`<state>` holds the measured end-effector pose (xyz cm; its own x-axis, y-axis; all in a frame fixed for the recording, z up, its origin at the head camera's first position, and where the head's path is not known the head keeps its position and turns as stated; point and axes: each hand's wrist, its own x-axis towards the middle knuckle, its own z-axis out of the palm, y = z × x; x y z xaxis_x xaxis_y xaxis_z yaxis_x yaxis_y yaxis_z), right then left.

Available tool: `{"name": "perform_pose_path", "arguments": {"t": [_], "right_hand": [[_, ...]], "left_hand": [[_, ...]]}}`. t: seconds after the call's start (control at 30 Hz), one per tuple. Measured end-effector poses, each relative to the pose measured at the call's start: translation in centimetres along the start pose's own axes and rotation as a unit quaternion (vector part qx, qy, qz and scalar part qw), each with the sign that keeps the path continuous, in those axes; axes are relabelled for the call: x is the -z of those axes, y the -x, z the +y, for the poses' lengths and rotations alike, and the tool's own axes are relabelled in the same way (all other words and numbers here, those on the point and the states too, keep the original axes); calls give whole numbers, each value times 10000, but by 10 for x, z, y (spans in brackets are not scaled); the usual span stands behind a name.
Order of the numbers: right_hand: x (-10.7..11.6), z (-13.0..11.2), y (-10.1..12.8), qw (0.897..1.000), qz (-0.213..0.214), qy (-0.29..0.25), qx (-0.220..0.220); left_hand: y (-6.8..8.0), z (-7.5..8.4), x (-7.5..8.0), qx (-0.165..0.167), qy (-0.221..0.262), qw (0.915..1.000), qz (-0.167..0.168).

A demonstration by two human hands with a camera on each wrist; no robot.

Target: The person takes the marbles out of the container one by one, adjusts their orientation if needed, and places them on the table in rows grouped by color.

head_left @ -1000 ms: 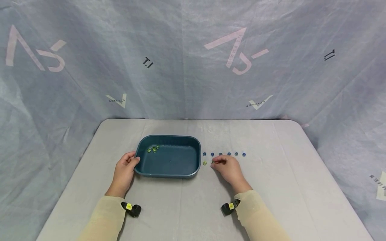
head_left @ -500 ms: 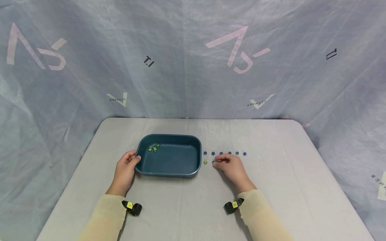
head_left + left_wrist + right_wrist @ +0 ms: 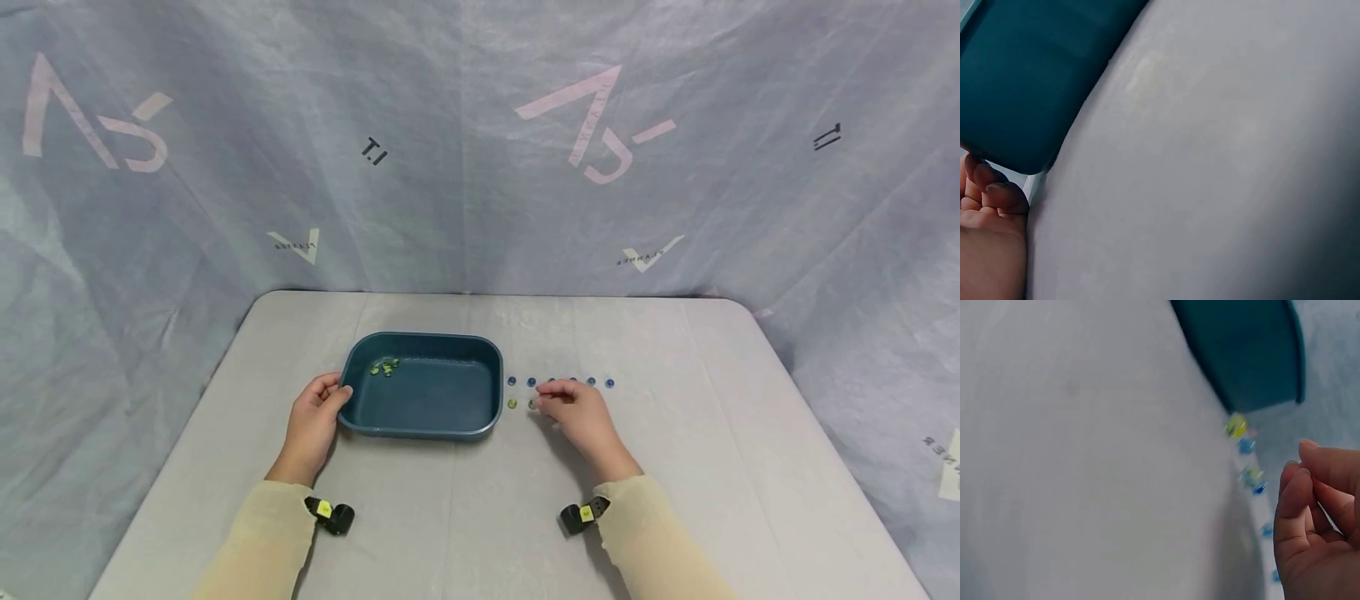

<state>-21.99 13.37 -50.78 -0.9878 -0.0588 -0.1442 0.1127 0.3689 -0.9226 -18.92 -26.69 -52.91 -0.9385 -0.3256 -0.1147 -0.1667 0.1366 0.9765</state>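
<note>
My left hand (image 3: pixel 309 429) holds the left end of a dark teal tray (image 3: pixel 420 435), thumb over the rim and fingers against its outer side. Several small shiny yellow-green gems (image 3: pixel 387 368) lie in the tray's far left part. Right of the tray, a yellow-green gem (image 3: pixel 512 403) and a paler green gem (image 3: pixel 532 404) sit on the table. My right hand (image 3: pixel 583 421) is just right of the paler gem, fingertips beside it. In the right wrist view its fingers (image 3: pixel 1294 494) are bent with nothing between them, apart from the gems.
Several small blue gems (image 3: pixel 512 381) form a row behind the green ones, some partly hidden by my right hand. The table (image 3: pixel 450 517) has a pale cloth cover, and a grey printed cloth (image 3: pixel 465 167) hangs behind it. Each wrist carries a small black camera (image 3: pixel 576 518).
The right fingers have come off the paler green gem, which now shows on the table beside the first. The right hand has drawn slightly right. My left hand keeps its hold on the tray.
</note>
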Motion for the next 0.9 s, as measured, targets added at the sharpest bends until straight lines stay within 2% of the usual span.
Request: {"name": "perform_pose_path", "arguments": {"t": [0.3, 0.47, 0.63, 0.9], "right_hand": [[-14, -42, 8, 9938, -244, -48, 1086], [-27, -59, 9, 9877, -577, 36, 1450], [-45, -68, 9, 9788, -1022, 441, 1717], [-67, -92, 2, 9555, -1816, 1351, 1892]], "left_hand": [[1, 1, 0, 52, -11, 10000, -42], [0, 2, 0, 30, -7, 10000, -42], [-1, 1, 1, 71, 15, 9999, -73], [-1, 0, 1, 77, -47, 9999, -73]]}}
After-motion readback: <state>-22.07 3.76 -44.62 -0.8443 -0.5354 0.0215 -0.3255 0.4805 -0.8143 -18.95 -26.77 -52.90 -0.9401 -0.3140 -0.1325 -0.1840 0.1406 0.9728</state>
